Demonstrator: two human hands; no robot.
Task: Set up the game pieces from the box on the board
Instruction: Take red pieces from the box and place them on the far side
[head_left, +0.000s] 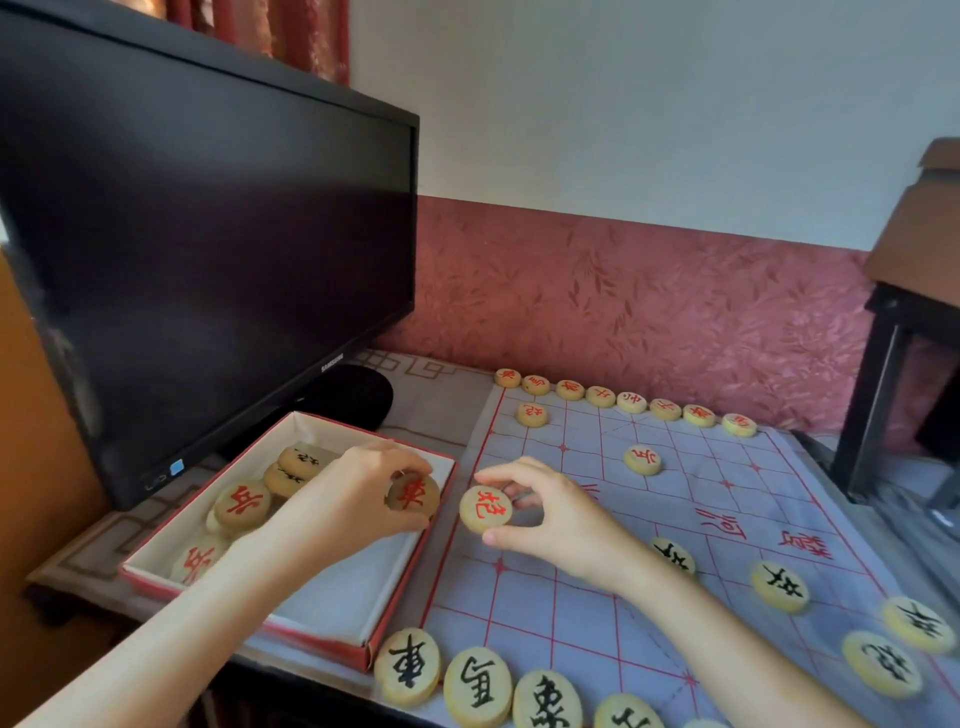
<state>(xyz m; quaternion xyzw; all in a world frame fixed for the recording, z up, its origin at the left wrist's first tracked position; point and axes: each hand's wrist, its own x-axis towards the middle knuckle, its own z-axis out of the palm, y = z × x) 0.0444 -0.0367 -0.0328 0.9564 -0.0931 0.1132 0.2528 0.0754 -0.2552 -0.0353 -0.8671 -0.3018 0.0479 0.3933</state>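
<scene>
SAMSUNG on monitor (208, 234); 車 on piece (407, 666)

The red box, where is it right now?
In the head view, the red box sits on the left, in front of the black monitor and beside the game board, with the left hand gripping a red-lettered piece over it.

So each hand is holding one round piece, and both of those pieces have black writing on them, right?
Not quite. Each hand holds one round piece, but the writing on both is red, not black. The head view shows it: the left hand grips one red-marked piece over the box, and the right hand pinches the other piece at the left edge of the board.
</scene>
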